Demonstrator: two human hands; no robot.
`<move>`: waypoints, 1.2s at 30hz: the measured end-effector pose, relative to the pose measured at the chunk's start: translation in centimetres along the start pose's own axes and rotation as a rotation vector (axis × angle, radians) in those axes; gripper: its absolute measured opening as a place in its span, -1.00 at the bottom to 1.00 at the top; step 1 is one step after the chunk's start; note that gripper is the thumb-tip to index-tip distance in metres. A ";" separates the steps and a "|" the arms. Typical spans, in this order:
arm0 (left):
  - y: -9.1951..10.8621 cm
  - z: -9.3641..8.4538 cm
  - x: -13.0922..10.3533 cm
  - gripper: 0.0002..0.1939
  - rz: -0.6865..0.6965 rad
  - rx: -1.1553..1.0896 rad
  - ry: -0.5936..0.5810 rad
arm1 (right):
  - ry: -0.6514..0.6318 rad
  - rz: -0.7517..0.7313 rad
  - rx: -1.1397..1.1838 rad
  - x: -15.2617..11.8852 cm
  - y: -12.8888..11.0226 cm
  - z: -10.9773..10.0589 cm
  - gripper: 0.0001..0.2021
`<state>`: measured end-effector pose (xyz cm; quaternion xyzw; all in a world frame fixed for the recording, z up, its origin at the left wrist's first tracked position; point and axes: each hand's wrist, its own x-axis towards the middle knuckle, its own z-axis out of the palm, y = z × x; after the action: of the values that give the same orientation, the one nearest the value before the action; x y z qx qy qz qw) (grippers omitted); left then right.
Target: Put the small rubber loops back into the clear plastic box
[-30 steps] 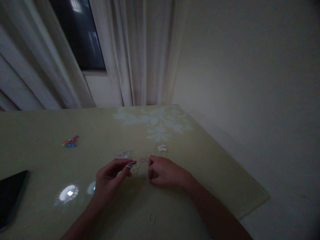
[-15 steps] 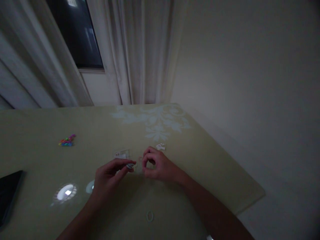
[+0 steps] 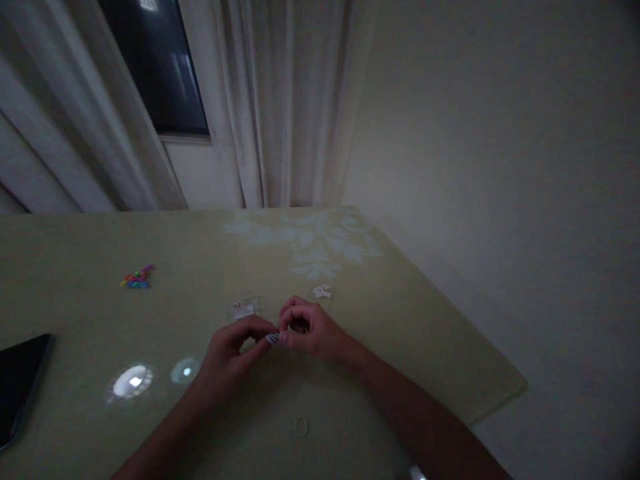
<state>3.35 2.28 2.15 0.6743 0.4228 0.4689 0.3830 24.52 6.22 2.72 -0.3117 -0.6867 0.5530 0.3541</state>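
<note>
My left hand (image 3: 233, 350) is closed in a pinch on a small striped piece (image 3: 273, 338), dark and whitish, too small to identify. My right hand (image 3: 316, 330) has its thumb and forefinger pressed together at the right end of that piece, the fingertips of both hands almost meeting. Whatever my right fingers pinch is hidden. Just beyond my left hand lies a clear plastic packet (image 3: 243, 307). A small white cut-out piece (image 3: 323, 291) is behind my right hand. Nearer to me, a pale ring (image 3: 301, 426) rests on the table.
The pale green table (image 3: 200, 260) bears a small heap of colourful pieces (image 3: 137, 277) at left. A dark flat device (image 3: 23, 383) lies at the left edge. Lamp reflections shine on the glossy top. Curtains (image 3: 285, 100) and a wall (image 3: 475, 167) stand behind and to the right.
My left hand has moved right with the striped piece, and my right hand slightly left. The gap between their fingertips has closed.
</note>
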 end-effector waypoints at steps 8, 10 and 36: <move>0.2 0.1 0.3 -0.90 0.013 -0.082 0.215 | 0.105 -0.137 -0.621 0.1 1.6 0.0 -0.90; 0.1 -0.1 0.3 -0.89 -0.007 -0.068 0.253 | 0.050 -0.160 -0.783 -0.1 1.9 0.3 -0.83; 0.1 -0.2 0.8 -0.87 0.078 -0.009 0.136 | 0.032 -0.085 -0.138 0.1 -0.5 0.7 -0.75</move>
<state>3.35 3.00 2.55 0.6550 0.4192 0.5303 0.3378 23.89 5.88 3.10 -0.3146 -0.7300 0.4837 0.3661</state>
